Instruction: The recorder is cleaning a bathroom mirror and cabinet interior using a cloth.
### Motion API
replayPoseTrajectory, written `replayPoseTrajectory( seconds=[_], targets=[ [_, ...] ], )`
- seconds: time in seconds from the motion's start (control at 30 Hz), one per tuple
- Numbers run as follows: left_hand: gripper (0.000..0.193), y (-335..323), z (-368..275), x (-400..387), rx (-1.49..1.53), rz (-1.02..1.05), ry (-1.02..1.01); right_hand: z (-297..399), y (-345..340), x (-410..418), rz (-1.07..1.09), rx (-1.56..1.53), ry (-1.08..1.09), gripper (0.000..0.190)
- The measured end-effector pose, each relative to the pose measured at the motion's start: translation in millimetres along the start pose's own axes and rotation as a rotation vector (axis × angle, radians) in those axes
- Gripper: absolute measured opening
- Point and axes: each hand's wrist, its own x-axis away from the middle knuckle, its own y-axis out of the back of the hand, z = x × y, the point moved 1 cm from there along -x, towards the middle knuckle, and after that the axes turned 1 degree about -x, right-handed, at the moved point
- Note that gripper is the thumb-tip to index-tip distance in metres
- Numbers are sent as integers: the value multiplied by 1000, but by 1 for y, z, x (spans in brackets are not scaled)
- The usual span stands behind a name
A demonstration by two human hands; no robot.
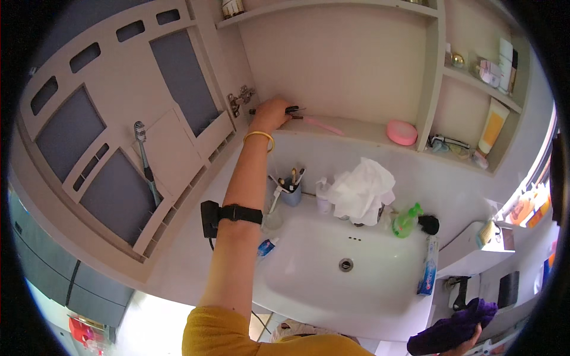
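Note:
My left hand [272, 112] reaches onto the bottom shelf [363, 133] of an opened wall cabinet. Its fingers are around some slim dark objects [292, 109], perhaps cosmetic pencils or brushes; the fingers partly hide them. A thin pink-handled item [324, 126] lies on the shelf just right of that hand. Farther right on the same shelf sits a round pink container [401, 132]. At the lower right, my right hand [471, 343] grips a bunched dark purple cloth [454, 327], which covers most of the fingers.
The cabinet door [164, 142] stands swung out leftward, holding a toothbrush [145, 160]. Below are a white washbasin [307, 285], a toothbrush cup [292, 196], a crumpled white cloth or tissue [363, 191], a green pump bottle [404, 222], a toothpaste tube [266, 248] and a toothpaste box [428, 267].

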Motion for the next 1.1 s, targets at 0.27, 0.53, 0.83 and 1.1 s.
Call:
replayPoseTrajectory(
  seconds=[0.27,0.53,0.83,1.1],
  targets=[
    [31,-3,-6,5,19,-161,-57,-8,-2,1,69,7,130,66],
    [34,-1,-74,26,314,-49,-364,-10,19,-7,132,-63,37,65],
    [28,6,-96,42,136,-305,-572,-13,20,-7,52,-31,21,63],
    [33,34,-201,27,235,-205,-454,-19,33,-1,-5,-150,94,46]
  ],
)
